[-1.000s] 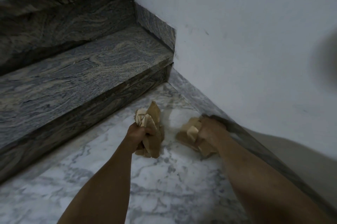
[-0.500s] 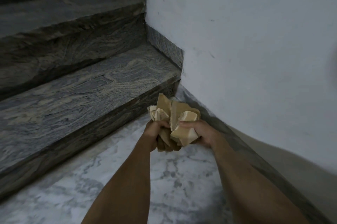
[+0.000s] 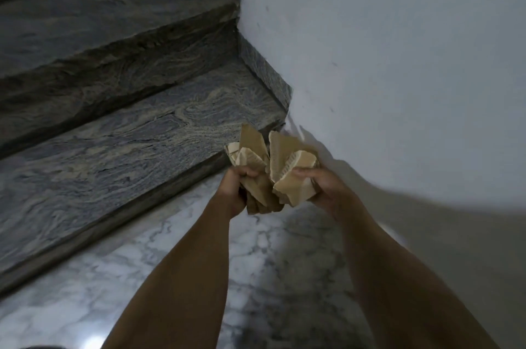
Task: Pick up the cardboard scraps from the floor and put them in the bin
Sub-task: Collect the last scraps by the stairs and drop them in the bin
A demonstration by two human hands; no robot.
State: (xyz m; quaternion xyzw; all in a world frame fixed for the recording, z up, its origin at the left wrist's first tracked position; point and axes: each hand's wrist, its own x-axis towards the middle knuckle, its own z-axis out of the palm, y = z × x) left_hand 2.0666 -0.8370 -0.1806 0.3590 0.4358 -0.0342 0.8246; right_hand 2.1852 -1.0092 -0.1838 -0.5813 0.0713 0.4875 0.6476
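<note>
1. White plastered wall fills the right side, matte with faint scuffs; its lower right part goes blurry and greyish-tan, can't tell what is there.
2. Stone stairs on the left, dark grey with swirled beige veining and rough front edges; the upper steps are cut off by the top and left of the frame.
3. Marble floor, white with grey veins, glossy; a dark shape at the bottom left edge is cut off and unreadable.
4. Dark stone skirting runs along the wall base beside the lowest step, partly hidden behind the scraps.
5. Both bare forearms come in from the bottom edge, elbows out of view.
6. Cardboard scraps, tan, torn, jagged, with corrugated ridges on some faces, held up off the floor between both hands, in front of the step corner.
7. Left hand is a closed fist around the left bunch; fingers mostly hidden.
8. Right hand grips the right bunch, thumb on top, fingers hidden beneath.
</note>
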